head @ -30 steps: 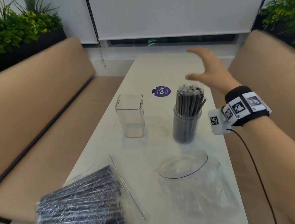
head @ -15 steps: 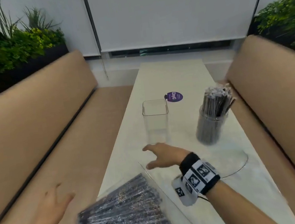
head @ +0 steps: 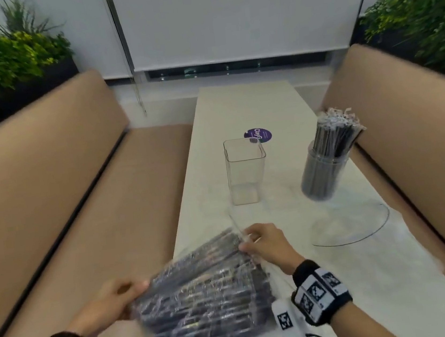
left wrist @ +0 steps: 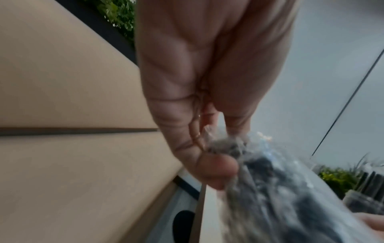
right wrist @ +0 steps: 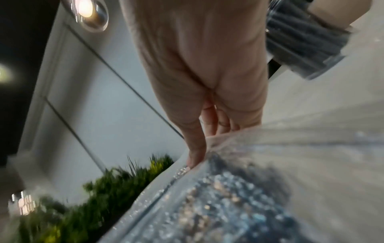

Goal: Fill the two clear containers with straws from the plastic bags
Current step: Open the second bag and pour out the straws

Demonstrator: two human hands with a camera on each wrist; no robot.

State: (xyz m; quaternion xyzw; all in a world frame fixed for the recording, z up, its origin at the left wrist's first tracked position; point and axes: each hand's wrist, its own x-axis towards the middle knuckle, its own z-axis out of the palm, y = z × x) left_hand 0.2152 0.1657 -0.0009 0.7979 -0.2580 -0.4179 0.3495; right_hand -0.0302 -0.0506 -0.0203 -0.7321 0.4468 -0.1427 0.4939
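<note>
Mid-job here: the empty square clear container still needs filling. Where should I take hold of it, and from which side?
Grip the square clear plastic container across its flat side walls near the middle, coming in from the near side. It stands upright with its mouth open, so leave the rim clear for straws. Both the left hand and right hand hold the clear plastic bag of black straws, so one must let go first.

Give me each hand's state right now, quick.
Left hand: closed, pinching one end of the bag of straws.
Right hand: closed, gripping the bag's other end.
</note>
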